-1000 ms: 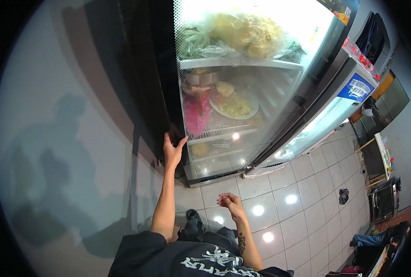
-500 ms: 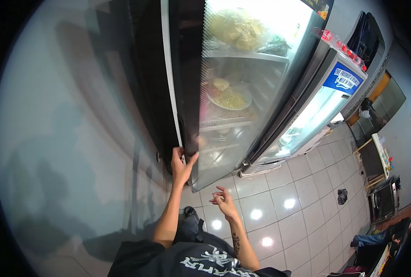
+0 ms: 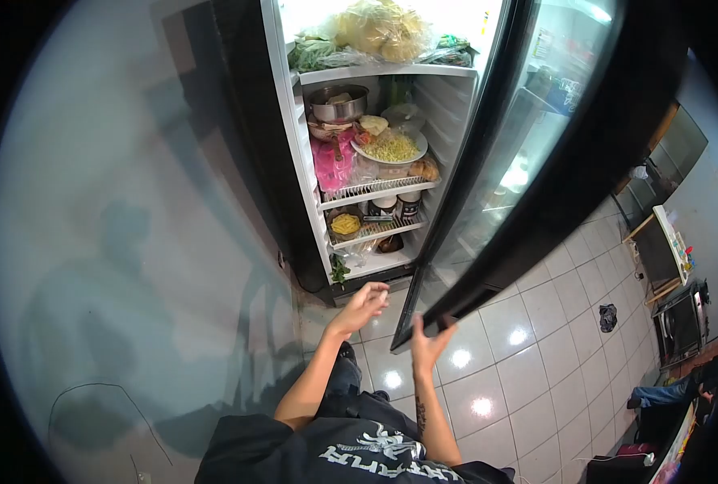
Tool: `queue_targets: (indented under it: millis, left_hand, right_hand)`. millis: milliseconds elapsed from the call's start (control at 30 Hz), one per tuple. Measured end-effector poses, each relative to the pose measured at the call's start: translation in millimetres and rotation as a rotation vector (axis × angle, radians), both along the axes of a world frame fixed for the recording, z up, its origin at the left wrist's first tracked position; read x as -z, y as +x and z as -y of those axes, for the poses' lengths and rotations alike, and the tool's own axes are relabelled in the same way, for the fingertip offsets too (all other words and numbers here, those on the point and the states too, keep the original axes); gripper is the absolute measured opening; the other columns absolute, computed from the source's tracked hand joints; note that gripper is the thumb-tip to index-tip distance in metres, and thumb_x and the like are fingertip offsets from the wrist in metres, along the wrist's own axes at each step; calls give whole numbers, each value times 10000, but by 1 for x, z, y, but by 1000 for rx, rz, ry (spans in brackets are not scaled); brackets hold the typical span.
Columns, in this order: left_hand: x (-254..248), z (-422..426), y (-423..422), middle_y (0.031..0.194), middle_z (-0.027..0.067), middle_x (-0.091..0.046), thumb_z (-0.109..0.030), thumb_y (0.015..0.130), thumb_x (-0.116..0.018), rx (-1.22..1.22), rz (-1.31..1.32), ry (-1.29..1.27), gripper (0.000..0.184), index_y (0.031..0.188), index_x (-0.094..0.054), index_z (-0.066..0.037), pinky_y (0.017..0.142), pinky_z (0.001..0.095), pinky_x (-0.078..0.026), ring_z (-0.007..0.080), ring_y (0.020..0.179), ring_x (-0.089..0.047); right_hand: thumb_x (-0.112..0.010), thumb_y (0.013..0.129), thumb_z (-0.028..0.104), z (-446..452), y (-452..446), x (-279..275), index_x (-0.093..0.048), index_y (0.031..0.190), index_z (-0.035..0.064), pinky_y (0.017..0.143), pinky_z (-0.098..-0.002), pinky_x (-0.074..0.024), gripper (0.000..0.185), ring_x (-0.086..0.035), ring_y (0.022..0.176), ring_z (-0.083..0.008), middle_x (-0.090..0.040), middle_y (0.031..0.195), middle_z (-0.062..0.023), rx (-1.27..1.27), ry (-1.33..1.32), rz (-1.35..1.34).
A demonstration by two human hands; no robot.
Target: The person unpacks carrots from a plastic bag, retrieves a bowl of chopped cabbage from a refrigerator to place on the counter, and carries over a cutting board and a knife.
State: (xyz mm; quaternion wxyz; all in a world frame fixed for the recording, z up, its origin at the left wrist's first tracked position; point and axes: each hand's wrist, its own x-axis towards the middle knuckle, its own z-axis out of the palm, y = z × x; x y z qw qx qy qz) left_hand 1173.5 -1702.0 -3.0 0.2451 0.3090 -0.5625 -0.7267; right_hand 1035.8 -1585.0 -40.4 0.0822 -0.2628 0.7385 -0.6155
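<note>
A tall lit fridge stands with its glass door swung out to the right. My right hand is at the door's lower edge, thumb and fingers around the dark frame. My left hand hovers before the fridge's base with its fingers apart, holding nothing. Inside are a metal pot, a pink bag, a plate of chopped food and a bowl of yellow pieces. Two dark jars stand beside that bowl. Leafy greens and a bulky clear bag lie on the top shelf.
A pale wall runs along the left. On the tiled floor lies a small black bag. A white-topped table and an oven stand farther right. A person in jeans is at the lower right.
The fridge door has swung open to the right, uncovering the shelves. My left hand has come off the door's edge, and my right hand has taken hold of it.
</note>
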Motion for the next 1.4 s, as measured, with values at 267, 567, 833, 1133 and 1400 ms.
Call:
queue_targets:
  millis: [267, 567, 833, 1133, 1400]
  left_hand:
    - [6, 89, -39, 1076, 77, -555, -394, 956, -519, -251, -269, 188, 410, 1235, -443, -104, 839, 305, -488, 176, 967, -594]
    - [-35, 290, -78, 1089, 133, -482, -276, 933, -541, -536, -452, 100, 426, 1249, -356, -58, 795, 352, -542, 275, 931, -622]
    - [-80, 492, -99, 1274, 264, -425, -372, 921, -546, -671, -508, 155, 591, 1364, -281, -84, 829, 409, -578, 353, 977, -620]
    - [-53, 550, -131, 1421, 133, -333, -419, 926, -528, -757, -334, 123, 643, 1425, -254, -119, 715, 391, -618, 347, 1095, -550]
    - [-85, 541, -127, 1389, 144, -376, -384, 956, -458, -800, -333, 328, 578, 1429, -251, -123, 835, 504, -512, 409, 1120, -547]
  right_hand:
    - [-736, 796, 122, -17, -112, 24, -448, 1056, -19, 809, -368, -449, 413, -532, 856, -245, -518, 952, -130, 589, -65, -114]
    - [-619, 848, 91, -2, -218, 4, -448, 1235, -44, 946, -412, -427, 444, -541, 1090, -348, -526, 1202, -219, 905, -67, -91]
    - [-603, 872, 130, -7, -288, 24, -424, 1288, -38, 931, -377, -443, 483, -546, 1093, -306, -521, 1236, -205, 914, -108, -10]
    - [-589, 849, 88, 20, -272, 10, -436, 1267, -66, 925, -375, -436, 470, -542, 1054, -281, -541, 1187, -189, 967, -89, -31]
    - [-576, 852, 127, 64, -244, 69, -438, 1254, -34, 854, -376, -467, 454, -560, 996, -281, -529, 1140, -209, 914, 68, 208]
